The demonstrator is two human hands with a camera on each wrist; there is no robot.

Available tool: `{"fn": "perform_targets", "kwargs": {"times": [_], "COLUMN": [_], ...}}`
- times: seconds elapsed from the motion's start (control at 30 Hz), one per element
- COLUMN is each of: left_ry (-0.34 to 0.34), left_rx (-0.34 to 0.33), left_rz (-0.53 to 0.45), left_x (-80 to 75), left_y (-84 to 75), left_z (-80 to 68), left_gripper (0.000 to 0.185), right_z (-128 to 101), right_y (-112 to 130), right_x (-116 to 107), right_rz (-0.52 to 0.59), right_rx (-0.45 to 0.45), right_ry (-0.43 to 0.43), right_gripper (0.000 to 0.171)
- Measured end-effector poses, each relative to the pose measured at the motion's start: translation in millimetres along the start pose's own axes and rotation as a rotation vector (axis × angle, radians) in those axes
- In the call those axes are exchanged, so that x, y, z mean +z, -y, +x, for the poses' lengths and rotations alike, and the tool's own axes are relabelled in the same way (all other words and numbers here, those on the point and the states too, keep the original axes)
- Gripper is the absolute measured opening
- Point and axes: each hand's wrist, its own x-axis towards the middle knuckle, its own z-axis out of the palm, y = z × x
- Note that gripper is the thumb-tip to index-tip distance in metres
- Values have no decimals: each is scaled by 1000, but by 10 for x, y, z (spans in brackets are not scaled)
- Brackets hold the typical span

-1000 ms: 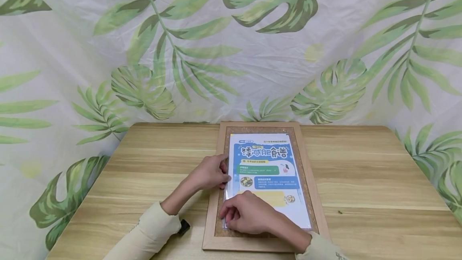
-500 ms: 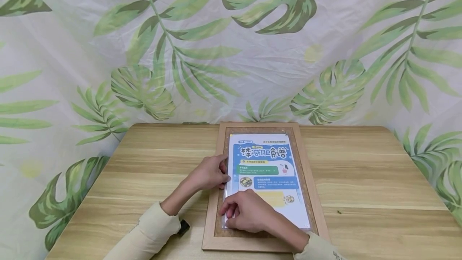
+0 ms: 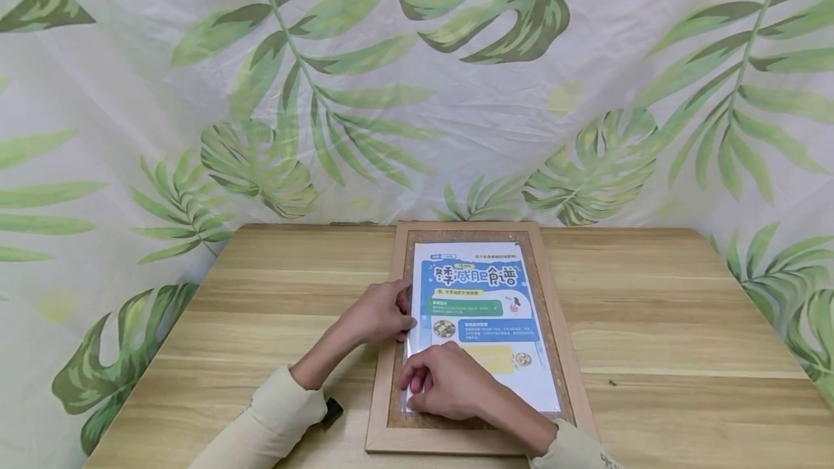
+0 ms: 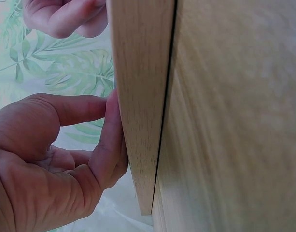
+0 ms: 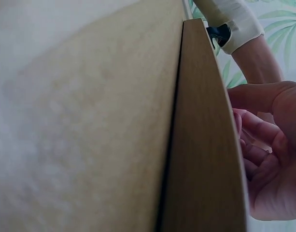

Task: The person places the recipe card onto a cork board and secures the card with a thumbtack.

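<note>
A printed poster (image 3: 482,310) in a clear, shiny cover lies on a wood-framed cork board (image 3: 573,353). It is white and blue, with green and yellow panels and large Chinese lettering. My left hand (image 3: 384,311) pinches the poster's left edge about halfway down; in the left wrist view its thumb and finger meet just behind the frame's side (image 4: 143,106). With curled fingers, my right hand (image 3: 449,382) holds the lower left corner between thumb and forefinger, and the hand covers that corner. Whether a small pin is between those fingertips I cannot tell.
The board lies on a wood-grain table (image 3: 651,310), its far end close to a leaf-patterned cloth (image 3: 365,129). A small black object (image 3: 332,410) shows beside the left sleeve. A tiny green speck (image 3: 612,382) lies right of the board.
Both hands keep their places at the poster's left edge and lower left corner. The right fingers shift very slightly; board and poster stay put.
</note>
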Motion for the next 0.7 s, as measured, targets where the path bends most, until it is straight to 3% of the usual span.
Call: {"fn": "perform_targets", "kwargs": {"times": [0.33,0.6,0.7], "left_ry": [-4,-5,-2], "left_rx": [-1,11,10], "left_rz": [14,35,26], "left_x": [2,4,2], "left_y": [7,1,10], "left_z": [3,2,-7], "left_gripper": [57,31,32], "right_z": [-61,-168,-187], "right_y": [-38,-112,-127], "right_x": [-56,-145,-154], "right_rz": [-18,-24,-21], "right_rx": [-20,-3,-8], "right_ry": [15,13,18], "right_gripper": [13,15,16]}}
